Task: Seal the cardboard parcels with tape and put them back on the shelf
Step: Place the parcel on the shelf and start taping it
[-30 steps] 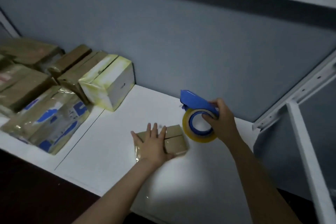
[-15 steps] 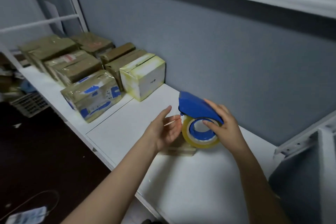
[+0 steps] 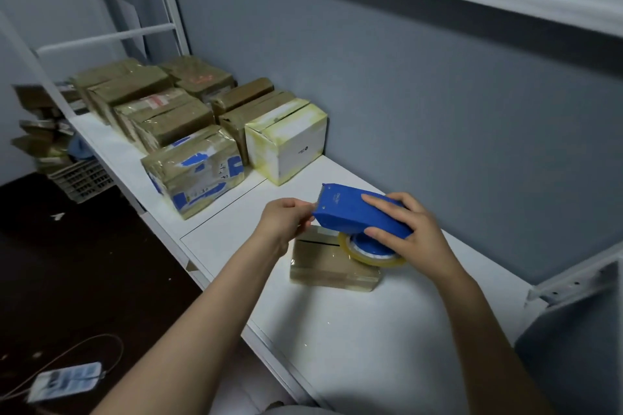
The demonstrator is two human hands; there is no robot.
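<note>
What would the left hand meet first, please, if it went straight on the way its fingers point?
Likely the toothed front of the blue tape dispenser held by the right hand; the left hand looks almost against it, though depth is unclear.

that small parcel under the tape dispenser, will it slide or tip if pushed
The small parcel lies low and flat, so it probably won't tip. Its glossy tape wrap on the smooth white shelf suggests it would slide easily. Being small, it is likely light, though its contents are hidden.

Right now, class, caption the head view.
Right hand holds tape dispenser over a parcel; left hand pinches at its front.
</note>
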